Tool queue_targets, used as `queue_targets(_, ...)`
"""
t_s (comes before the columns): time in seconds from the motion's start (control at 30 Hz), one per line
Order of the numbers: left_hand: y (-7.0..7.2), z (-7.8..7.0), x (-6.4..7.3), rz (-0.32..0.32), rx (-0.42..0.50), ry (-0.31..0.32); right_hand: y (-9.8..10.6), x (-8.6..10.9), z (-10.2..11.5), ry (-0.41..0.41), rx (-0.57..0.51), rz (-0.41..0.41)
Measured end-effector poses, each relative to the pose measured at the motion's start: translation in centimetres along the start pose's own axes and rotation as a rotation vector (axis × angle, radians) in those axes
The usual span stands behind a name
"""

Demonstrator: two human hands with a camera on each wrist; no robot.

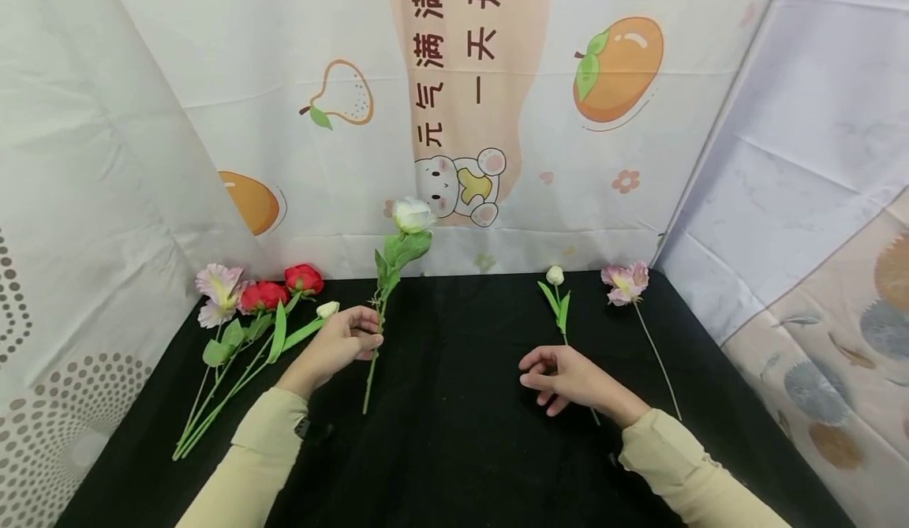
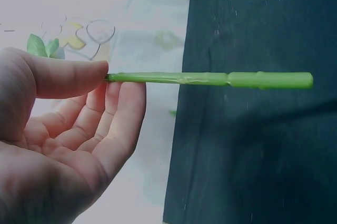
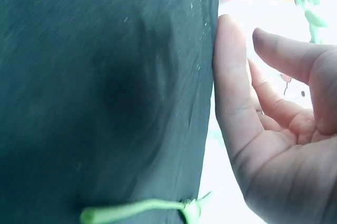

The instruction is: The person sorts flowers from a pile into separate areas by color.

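Note:
Between thumb and fingers, my left hand (image 1: 334, 350) pinches the green stem of a white rose (image 1: 413, 216). The flower is held upright over the black cloth, bloom at the top. In the left wrist view the lower stem (image 2: 205, 79) sticks out past the fingertips. My right hand (image 1: 575, 382) hovers with loosely bent fingers and nothing in them; the right wrist view shows a gap between thumb and index finger. Behind it lies a small white tulip (image 1: 555, 275), part of its stem hidden by the hand. A pink flower (image 1: 626, 283) lies farther right.
At the left of the black cloth (image 1: 454, 449) lies a bunch: a pink flower (image 1: 218, 291), two red flowers (image 1: 263, 296) and a white tulip bud (image 1: 327, 309), stems toward the front. A printed white curtain (image 1: 284, 23) hangs behind, with fabric walls at both sides.

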State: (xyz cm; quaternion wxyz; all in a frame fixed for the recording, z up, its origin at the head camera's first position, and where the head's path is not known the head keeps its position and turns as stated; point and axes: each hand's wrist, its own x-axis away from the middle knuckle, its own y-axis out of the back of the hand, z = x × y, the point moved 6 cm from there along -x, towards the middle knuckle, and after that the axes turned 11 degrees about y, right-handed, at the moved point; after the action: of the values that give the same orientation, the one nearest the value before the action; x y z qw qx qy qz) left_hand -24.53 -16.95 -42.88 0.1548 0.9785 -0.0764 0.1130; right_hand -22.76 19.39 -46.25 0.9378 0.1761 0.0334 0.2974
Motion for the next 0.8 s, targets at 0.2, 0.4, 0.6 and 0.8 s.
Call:
queue_targets(0.2, -2.5, -0.8, -1.4, 0.027, 0.088, 0.004, -1.7, -1.0, 1.0, 0.02, -0.009, 0.047)
queue_targets(0.4, -4.9, -1.3, -2.7, 0.061, 0.168, 0.022, -3.5, -2.0, 2.1, 0.046, -0.012, 0.083)
queue_targets(0.6, -7.0, -1.3, -3.7, 0.08, 0.213, 0.038, -5.1, -2.9, 2.7, 0.057, 0.004, 0.113)
queue_targets(0.8, -8.7, -1.7, -4.1, 0.098, 0.232, 0.024, -6.1, -3.7, 2.6, 0.053, 0.033, 0.127)
